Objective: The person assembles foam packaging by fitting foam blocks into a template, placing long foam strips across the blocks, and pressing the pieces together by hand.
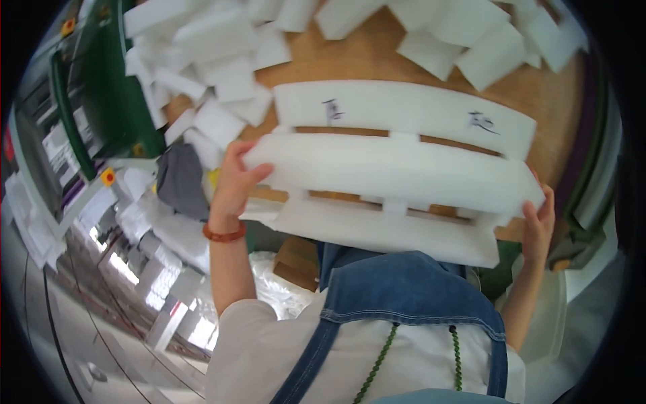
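Note:
A long white foam block (397, 165) spans the space between my two hands. My left hand (237, 176) grips its left end, thumb and fingers on the edge. On its right end, my right hand (538, 214) holds on with the thumb at the near corner. Beneath the block lies a larger white foam frame (404, 108) with slots in it. Dark handwritten marks show on its far strip, and its near strip (383, 232) reaches over the table's front edge. The block hides the middle of the frame.
Many loose white foam pieces (222, 60) are heaped on the brown table (356, 57) at the far left, with more foam pieces (471, 40) at the far right. A dark grey cloth (182, 182) hangs left of my left hand, near a green machine part (111, 87).

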`<state>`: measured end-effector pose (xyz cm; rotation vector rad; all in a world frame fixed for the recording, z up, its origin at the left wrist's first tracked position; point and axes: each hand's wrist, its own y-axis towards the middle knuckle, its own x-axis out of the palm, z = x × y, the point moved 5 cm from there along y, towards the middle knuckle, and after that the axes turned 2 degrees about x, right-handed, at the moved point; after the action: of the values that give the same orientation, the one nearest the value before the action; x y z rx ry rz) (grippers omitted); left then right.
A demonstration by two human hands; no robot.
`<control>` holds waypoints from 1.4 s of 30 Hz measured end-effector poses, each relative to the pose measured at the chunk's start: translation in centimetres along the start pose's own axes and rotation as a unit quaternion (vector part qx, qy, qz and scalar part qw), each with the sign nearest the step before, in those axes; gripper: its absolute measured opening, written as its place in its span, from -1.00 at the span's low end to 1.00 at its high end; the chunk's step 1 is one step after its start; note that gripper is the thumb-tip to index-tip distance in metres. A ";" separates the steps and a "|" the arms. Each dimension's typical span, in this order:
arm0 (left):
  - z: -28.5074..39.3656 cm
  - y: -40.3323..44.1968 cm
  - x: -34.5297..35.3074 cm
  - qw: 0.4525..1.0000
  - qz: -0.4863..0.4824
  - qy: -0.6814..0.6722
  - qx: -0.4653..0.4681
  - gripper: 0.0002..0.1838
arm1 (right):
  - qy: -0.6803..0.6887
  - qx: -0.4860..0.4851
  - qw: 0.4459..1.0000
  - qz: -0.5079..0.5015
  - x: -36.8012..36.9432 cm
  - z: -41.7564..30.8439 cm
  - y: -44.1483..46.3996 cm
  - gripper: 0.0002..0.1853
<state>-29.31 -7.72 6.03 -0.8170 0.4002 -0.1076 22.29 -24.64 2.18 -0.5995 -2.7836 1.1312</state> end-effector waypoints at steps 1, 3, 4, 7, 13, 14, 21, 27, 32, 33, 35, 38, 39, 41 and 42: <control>0.3 -0.3 0.3 1.000 -0.010 -0.024 0.001 -0.50 | 0.005 0.022 1.000 -0.003 -0.7 0.6 0.0 -0.58; 0.2 -0.5 0.3 0.999 -0.010 -0.034 -0.002 -0.49 | -0.007 0.020 1.000 -0.019 -1.2 0.8 0.2 -0.58; 0.0 -0.4 0.3 0.999 -0.017 -0.046 -0.004 -0.49 | -0.022 0.018 0.999 -0.027 -1.4 0.7 0.3 -0.57; -0.6 -0.4 0.4 0.997 -0.032 -0.074 -0.015 -0.48 | -0.059 0.018 0.997 -0.044 -1.2 0.3 0.3 -0.54; -0.7 0.2 0.5 0.993 -0.056 -0.104 -0.012 -0.48 | -0.059 0.027 0.997 -0.030 -0.5 -0.3 0.3 -0.57; -0.7 0.4 0.6 0.992 -0.064 -0.112 -0.006 -0.49 | -0.058 0.028 0.998 -0.029 -0.6 -0.3 0.3 -0.57; -0.5 1.2 0.9 0.987 -0.094 -0.123 0.032 -0.51 | -0.052 0.025 0.998 -0.018 -0.1 -0.6 0.2 -0.59; -1.1 1.3 0.5 0.990 -0.089 -0.108 0.005 -0.53 | -0.051 0.028 0.998 -0.026 -0.4 -0.5 0.3 -0.58; -1.8 1.6 0.2 0.994 -0.083 -0.067 0.005 -0.52 | -0.049 0.034 0.998 -0.032 -0.8 -0.3 0.3 -0.58; -1.7 1.6 0.3 0.994 -0.083 -0.074 0.005 -0.53 | -0.049 0.033 0.998 -0.030 -0.8 -0.4 0.3 -0.58; -1.5 1.7 0.4 0.993 -0.082 -0.087 0.006 -0.55 | -0.048 0.032 0.998 -0.025 -0.6 -0.4 0.2 -0.58; -1.4 1.6 0.3 0.993 -0.075 -0.090 0.012 -0.56 | -0.042 0.028 0.999 -0.021 -0.5 -0.4 0.2 -0.58; -1.6 1.6 0.1 0.994 -0.069 -0.088 0.017 -0.56 | -0.047 0.030 0.998 -0.012 -0.7 -0.2 0.2 -0.58; -2.0 1.8 0.3 0.994 -0.064 -0.088 0.027 -0.56 | -0.008 0.032 0.999 -0.032 -1.0 0.2 0.2 -0.58; -2.1 1.9 0.3 0.992 -0.078 -0.098 0.024 -0.57 | -0.011 0.026 0.999 -0.024 -0.9 0.0 0.1 -0.59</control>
<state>-29.93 -7.99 3.27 -0.8036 0.1484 -0.1796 23.10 -24.92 2.14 -0.5163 -2.7610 1.2035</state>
